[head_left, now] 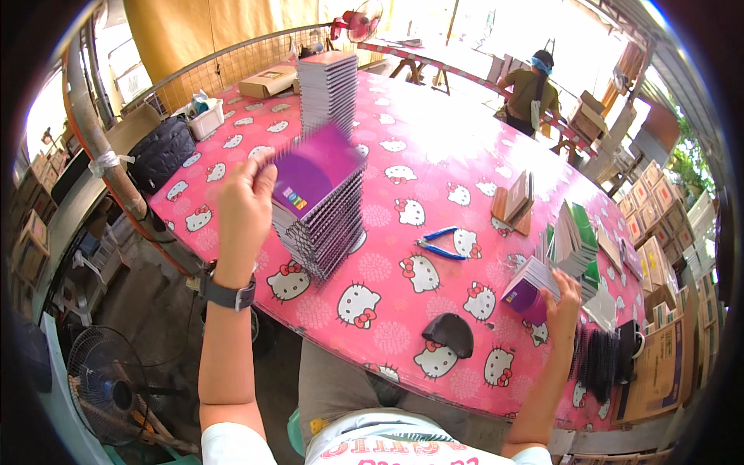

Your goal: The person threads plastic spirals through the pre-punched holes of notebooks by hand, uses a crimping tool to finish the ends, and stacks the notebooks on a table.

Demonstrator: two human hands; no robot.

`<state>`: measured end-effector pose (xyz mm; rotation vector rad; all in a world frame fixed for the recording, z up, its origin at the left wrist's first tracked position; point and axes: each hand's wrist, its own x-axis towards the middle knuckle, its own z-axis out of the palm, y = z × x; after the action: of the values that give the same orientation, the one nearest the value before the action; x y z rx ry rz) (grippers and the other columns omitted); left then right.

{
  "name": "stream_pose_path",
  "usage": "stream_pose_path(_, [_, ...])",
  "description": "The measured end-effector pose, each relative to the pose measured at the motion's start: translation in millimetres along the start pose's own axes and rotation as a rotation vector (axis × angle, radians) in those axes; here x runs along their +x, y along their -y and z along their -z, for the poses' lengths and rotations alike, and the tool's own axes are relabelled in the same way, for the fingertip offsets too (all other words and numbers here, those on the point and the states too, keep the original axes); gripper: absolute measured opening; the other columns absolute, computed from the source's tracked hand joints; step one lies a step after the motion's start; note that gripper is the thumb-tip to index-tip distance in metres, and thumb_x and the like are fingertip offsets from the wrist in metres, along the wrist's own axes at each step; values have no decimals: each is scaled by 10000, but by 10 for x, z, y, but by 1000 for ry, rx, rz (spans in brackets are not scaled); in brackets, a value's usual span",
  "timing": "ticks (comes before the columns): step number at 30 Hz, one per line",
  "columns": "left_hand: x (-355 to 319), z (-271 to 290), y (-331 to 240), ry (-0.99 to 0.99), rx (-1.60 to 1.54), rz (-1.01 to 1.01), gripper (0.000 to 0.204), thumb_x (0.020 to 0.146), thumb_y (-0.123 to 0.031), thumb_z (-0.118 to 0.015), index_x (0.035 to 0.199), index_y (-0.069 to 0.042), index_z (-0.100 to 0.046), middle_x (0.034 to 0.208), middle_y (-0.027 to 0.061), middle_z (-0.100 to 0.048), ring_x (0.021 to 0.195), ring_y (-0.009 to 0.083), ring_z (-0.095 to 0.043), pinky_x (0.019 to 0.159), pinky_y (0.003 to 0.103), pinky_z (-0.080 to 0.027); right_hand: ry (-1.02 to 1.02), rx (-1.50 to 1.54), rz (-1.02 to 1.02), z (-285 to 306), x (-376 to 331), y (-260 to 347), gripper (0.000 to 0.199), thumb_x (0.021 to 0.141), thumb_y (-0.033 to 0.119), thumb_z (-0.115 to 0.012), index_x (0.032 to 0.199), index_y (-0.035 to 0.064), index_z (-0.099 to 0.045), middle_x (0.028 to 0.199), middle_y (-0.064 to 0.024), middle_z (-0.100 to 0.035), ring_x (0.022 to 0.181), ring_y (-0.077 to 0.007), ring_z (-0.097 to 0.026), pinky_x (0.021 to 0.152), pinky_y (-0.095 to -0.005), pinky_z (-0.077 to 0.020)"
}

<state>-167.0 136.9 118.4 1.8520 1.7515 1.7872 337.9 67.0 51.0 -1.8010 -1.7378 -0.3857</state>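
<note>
At the left, my left hand (246,200) is closed on the left edge of a purple spiral notebook (322,167), which is slightly blurred. It lies on or just above the top of a tall stack of spiral-bound notebooks (329,240); I cannot tell which. My right hand (564,298), at the right of the table, has its fingers closed around a purple-covered booklet (524,301). Right behind that booklet stand green-covered booklets (572,240), fanned apart. Blue-handled pliers (443,243) lie between my two hands. Black binding coils (597,364) are heaped near my right forearm.
Another tall notebook stack (328,89) stands behind the first. A wooden block piece (515,205) and a black curved pad (449,335) rest on the pink table (372,298). A black bag (161,153) sits at the left edge. Another person (533,93) works at the back.
</note>
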Motion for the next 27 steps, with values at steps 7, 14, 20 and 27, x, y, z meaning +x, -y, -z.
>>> stream_pose_path(7, [-33,14,238,-48,344,-151,327,930,-314,-595,1146,-73,-646,1156,128,-548,1122,272,-506,932,377,-417,-62,15,20,-425,-242,-712,266,687,4,-703,948,42,-672,952,-83,-667,944,-301,-579,869,-402,-428])
stream_pose_path(14, [-727,-130,-895,-84,87,-469,294,846,-164,-645,1130,-87,-651,1245,119,-526,1146,288,-495,951,421,-396,53,328,-271,95,-211,-79,138,735,22,-707,863,32,-654,812,-95,-626,738,-253,-589,670,-362,-463])
stream_pose_path(20, [-1788,-705,-1381,643,-73,-607,645,746,-70,-657,1361,-101,-467,1096,73,-559,1033,223,-544,940,402,-366,296,775,239,150,-666,1227,194,709,5,-699,886,12,-619,818,-127,-616,766,-299,-606,656,-373,-509])
stream_pose_path(27, [-2285,-930,-773,855,24,-572,534,733,15,-593,1250,-117,-571,954,17,-573,898,185,-546,830,372,-337,370,802,6,-15,-899,718,216,739,16,-699,953,22,-668,882,-100,-673,819,-217,-657,730,-315,-528])
